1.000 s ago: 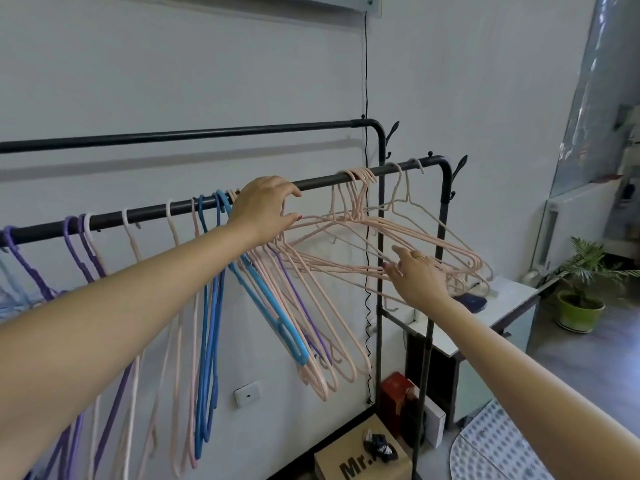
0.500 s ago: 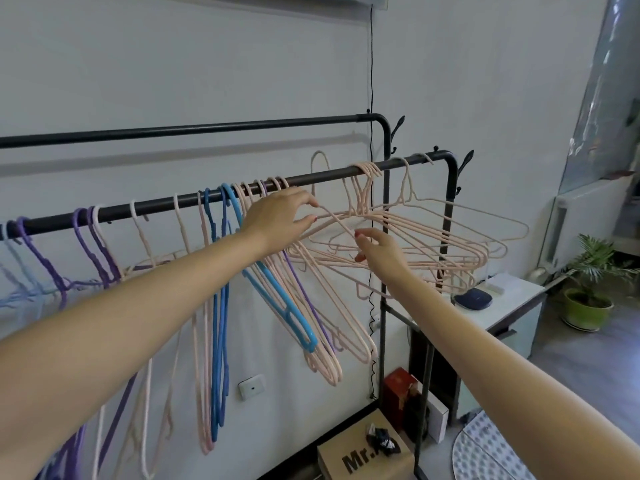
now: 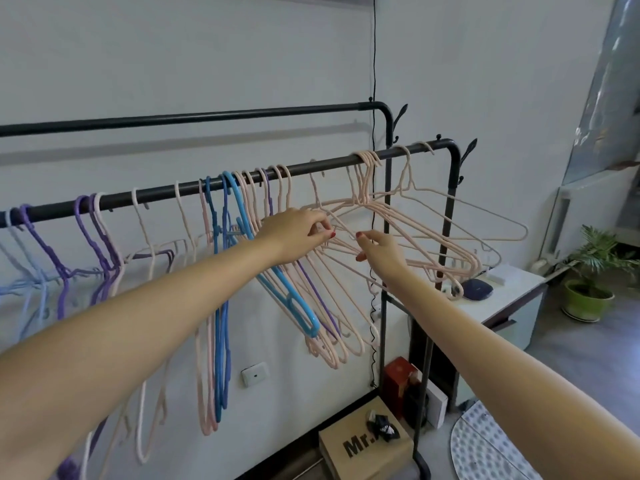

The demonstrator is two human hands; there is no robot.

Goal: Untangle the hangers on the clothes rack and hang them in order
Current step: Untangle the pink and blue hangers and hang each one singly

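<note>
A: What hangs at your far left on the black metal front rail (image 3: 166, 195)?

B: Purple plastic hangers (image 3: 57, 258) and pale cream hangers (image 3: 143, 237), hooked on singly, then two dark blue hangers (image 3: 219, 306) hanging straight down. Beside them a bright blue hanger (image 3: 294, 303) tilts out towards you, with pink ones crowded behind it.

A: And your hands?

B: Your left hand (image 3: 294, 233) reaches in under the rail; its fingertips pinch a thin pink wire of the tangled pink hangers (image 3: 415, 237). Your right hand (image 3: 382, 249) is just beside it, thumb and forefinger closed on another strand of the same bunch.

A: Where does that bunch sit?

B: Its hooks are clustered on the rail near the right bend, the bodies fanned out sideways. Lower right you have a white cabinet (image 3: 516, 289), a potted green plant (image 3: 595, 268) and a brown cardboard box (image 3: 360, 452) on the floor.
</note>
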